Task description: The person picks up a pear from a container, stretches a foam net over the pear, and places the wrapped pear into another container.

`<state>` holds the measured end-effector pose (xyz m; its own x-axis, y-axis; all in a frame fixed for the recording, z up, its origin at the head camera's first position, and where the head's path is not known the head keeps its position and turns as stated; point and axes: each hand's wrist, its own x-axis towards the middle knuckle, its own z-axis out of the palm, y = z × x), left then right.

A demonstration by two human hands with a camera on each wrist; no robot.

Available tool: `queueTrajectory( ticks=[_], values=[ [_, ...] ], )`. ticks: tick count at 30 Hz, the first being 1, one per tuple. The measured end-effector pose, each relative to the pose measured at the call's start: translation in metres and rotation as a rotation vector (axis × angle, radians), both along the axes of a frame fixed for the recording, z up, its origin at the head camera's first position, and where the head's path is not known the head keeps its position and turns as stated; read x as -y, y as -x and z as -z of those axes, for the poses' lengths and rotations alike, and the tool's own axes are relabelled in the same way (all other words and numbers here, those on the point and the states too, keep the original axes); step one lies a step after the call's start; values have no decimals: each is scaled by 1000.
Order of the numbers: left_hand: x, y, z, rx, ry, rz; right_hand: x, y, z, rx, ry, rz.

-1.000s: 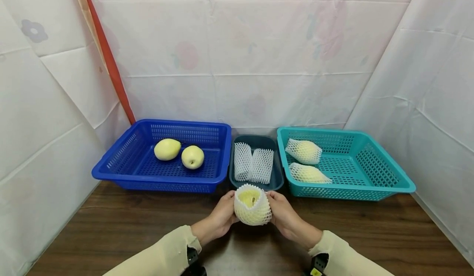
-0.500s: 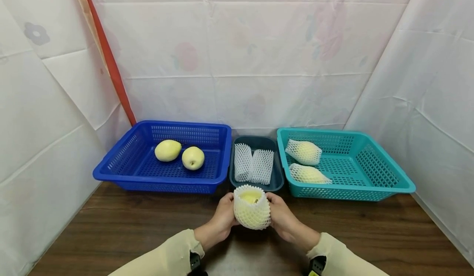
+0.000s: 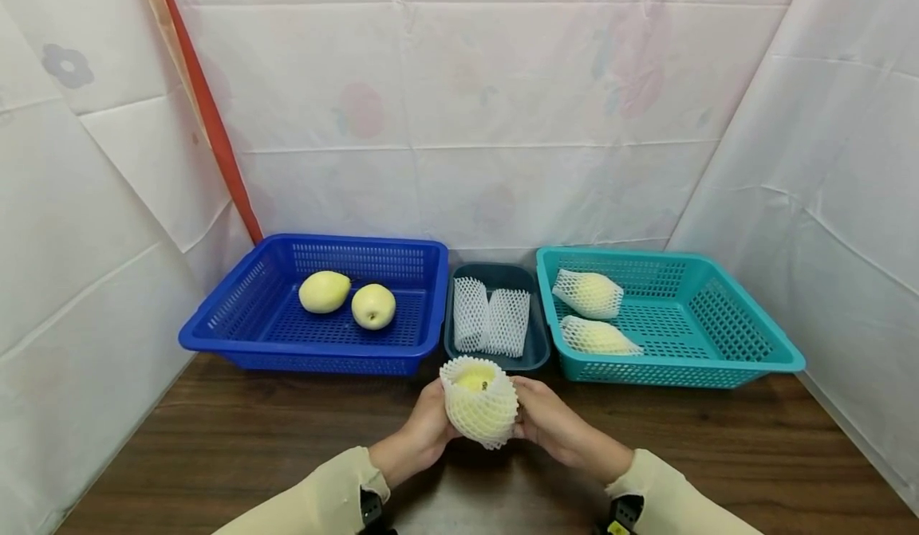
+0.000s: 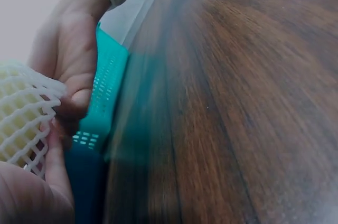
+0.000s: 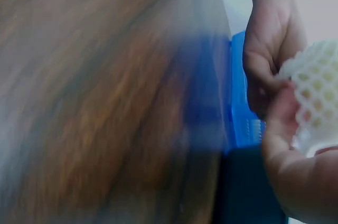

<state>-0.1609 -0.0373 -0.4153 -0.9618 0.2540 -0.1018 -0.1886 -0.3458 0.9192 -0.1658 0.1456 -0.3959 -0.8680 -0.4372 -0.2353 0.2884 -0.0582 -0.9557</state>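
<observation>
A yellow-green pear in a white foam net sleeve point(image 3: 483, 407) is held up over the table's near middle, its stem showing in the sleeve's open top. My left hand point(image 3: 420, 431) grips it from the left, palm along its side. From the right, my right hand point(image 3: 556, 423) pinches the sleeve's side with thumb and fingers. In the left wrist view, the right thumb point(image 4: 79, 100) lies at the net's edge. Part of each hand's fingers is hidden behind the fruit. Just beyond the hands, a dark teal tray point(image 3: 540, 352) holds flattened foam nets point(image 3: 508, 322).
On the left stands a blue basket point(image 3: 309, 350) with two bare pears point(image 3: 325, 292). A turquoise basket point(image 3: 689, 375) on the right contains two netted pears point(image 3: 589, 294). White cloth walls point(image 3: 459, 80) enclose the back and sides of the brown wooden table point(image 3: 287, 415).
The netted pear has shifted slightly left and tilted, its sleeve's lower end now pointing a little to the right. Both hands stay on it; the baskets and tray are unchanged.
</observation>
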Motion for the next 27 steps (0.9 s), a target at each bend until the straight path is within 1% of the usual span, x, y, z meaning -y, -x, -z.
queueTrajectory(
  ticks=[2, 4, 6, 9, 11, 13, 15, 17, 20, 23, 24, 27],
  values=[
    [2, 0, 0, -2, -20, 15, -5, -1, -4, -46, -70, -30],
    [4, -1, -1, -5, -34, 23, -11, -3, -8, -146, -143, -24],
    [5, -1, -2, -9, -38, 27, -15, -5, -12, -293, -193, -3],
    [6, 0, -4, -2, -35, 28, -19, -6, -18, -546, -195, -5],
    [6, 1, -5, 8, -33, 33, -19, -5, -20, -700, -182, -45],
    [4, 1, -7, 16, -34, 41, -16, -4, -19, -816, -174, -92],
    [2, 0, -9, 27, -34, 49, -11, -4, -16, -877, -192, -118],
    [-1, -1, -10, 36, -29, 60, -5, -5, -12, -903, -212, -118],
    [-4, -2, -13, 49, -16, 68, 0, -7, -5, -902, -222, -78],
    [-4, -3, -15, 55, -6, 74, 4, -7, -1, -949, -214, -25],
    [-4, -4, -15, 58, -6, 77, 6, -9, -5, -959, -208, -11],
    [-3, -3, -16, 74, -13, 103, 6, -8, -3, -1006, -198, 18]
  ],
)
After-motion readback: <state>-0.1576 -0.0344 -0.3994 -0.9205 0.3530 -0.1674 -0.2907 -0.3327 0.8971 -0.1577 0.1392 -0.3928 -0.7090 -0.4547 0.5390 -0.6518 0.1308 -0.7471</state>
